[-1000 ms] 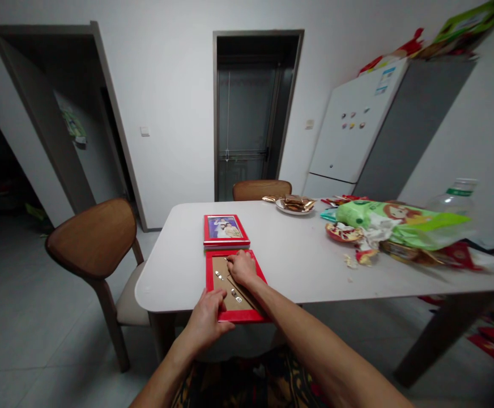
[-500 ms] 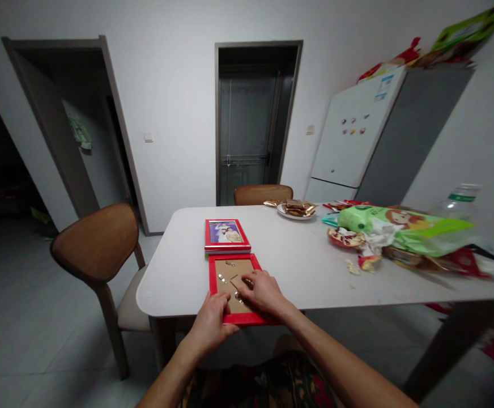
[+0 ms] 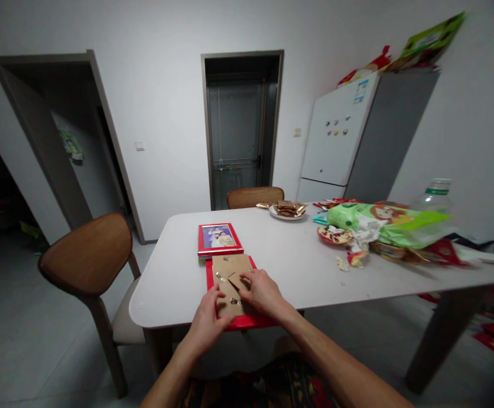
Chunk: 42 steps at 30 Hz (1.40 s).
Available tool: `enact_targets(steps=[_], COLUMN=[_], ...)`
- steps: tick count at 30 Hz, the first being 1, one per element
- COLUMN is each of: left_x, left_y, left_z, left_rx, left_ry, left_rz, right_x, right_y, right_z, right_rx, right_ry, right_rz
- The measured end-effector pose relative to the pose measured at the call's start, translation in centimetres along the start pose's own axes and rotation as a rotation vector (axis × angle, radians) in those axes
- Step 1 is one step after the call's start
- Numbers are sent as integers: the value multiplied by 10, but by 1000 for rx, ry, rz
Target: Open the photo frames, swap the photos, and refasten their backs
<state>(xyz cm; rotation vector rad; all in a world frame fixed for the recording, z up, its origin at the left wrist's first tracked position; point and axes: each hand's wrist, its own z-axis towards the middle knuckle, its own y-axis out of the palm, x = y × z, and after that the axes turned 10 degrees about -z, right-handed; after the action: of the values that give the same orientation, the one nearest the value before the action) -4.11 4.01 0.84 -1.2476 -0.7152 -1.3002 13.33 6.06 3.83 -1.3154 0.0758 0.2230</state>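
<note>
A brown backing board [image 3: 225, 303] with metal clips sits raised above a red picture frame [image 3: 247, 323] at the table's near edge. A small flap stands up from the middle of the board. My right hand [image 3: 262, 292] is closed on that flap, its fingertips partly hidden. By the board's lower left corner is my left hand [image 3: 207, 320], thumb and fingers apart, touching the edge. Just beyond lies another red picture frame [image 3: 200, 243], face up, showing a photo [image 3: 219, 237] of people on a blue background.
On the white table [image 3: 179, 266] stands a plate [image 3: 275, 213] of brown packets. To the right are a green bag [image 3: 357, 216], an opened pomegranate [image 3: 329, 236], crumpled tissue and a clear plastic bottle [image 3: 434, 198]. A wooden chair [image 3: 89, 255] is on the left.
The backing board has come up out of the red frame, lifted by its flap in my right hand. My left hand's fingers have spread. The view has swung slightly right.
</note>
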Motion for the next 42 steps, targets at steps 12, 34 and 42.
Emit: enact_targets(steps=[12, 34, 42], left_x=[-5, -36, -11], left_y=[-57, -118, -70], left_z=[11, 7, 3], left_rx=[292, 441, 338], left_ry=[-282, -309, -8], left_rz=[-471, 455, 520], right_x=[-38, 47, 39], right_y=[-14, 23, 13], right_z=[-5, 11, 5], right_rx=[49, -85, -236], right_ry=[-178, 279, 469], right_rz=[194, 28, 1080])
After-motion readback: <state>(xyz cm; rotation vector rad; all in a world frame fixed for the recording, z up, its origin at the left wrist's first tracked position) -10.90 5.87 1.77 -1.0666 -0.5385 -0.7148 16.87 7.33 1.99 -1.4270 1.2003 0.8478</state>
